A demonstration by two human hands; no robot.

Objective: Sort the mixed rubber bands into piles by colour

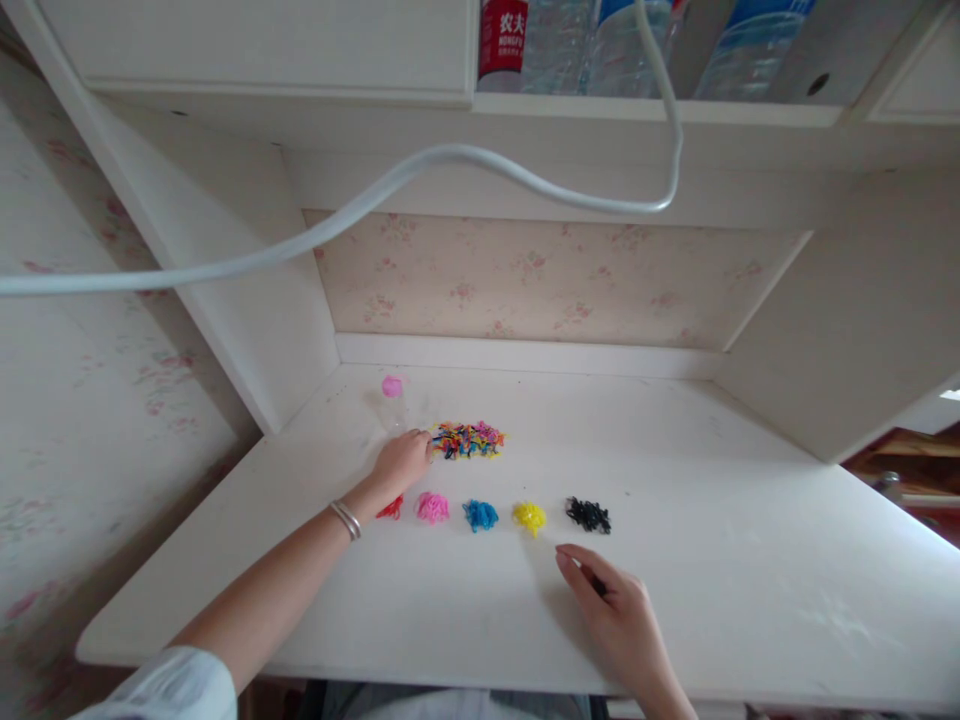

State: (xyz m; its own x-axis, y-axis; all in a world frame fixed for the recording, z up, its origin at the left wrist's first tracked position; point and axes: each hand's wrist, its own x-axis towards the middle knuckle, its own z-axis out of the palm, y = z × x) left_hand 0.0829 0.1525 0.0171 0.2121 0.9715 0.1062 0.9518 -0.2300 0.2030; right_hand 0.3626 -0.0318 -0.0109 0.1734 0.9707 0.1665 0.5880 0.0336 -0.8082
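Red, pink, blue, yellow and black heaps point(481, 515) lie nearer than the mixed pile point(471, 440). At its left end is the left hand point(403, 460), finger grip unclear; nearer, rightward, the right hand point(613, 605) brings thumb and forefinger together, contents unclear.

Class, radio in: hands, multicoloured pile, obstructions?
Left hand at left edge of multicoloured pile. Right hand near black pile; grip unclear. Left wrist partly hides red pile.

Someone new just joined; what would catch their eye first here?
Probably the multicoloured pile on the white desk, with the left hand at its left edge. Nearer the person, single-colour piles form a row from red to black. Higher up, a white cable snakes in from the left.
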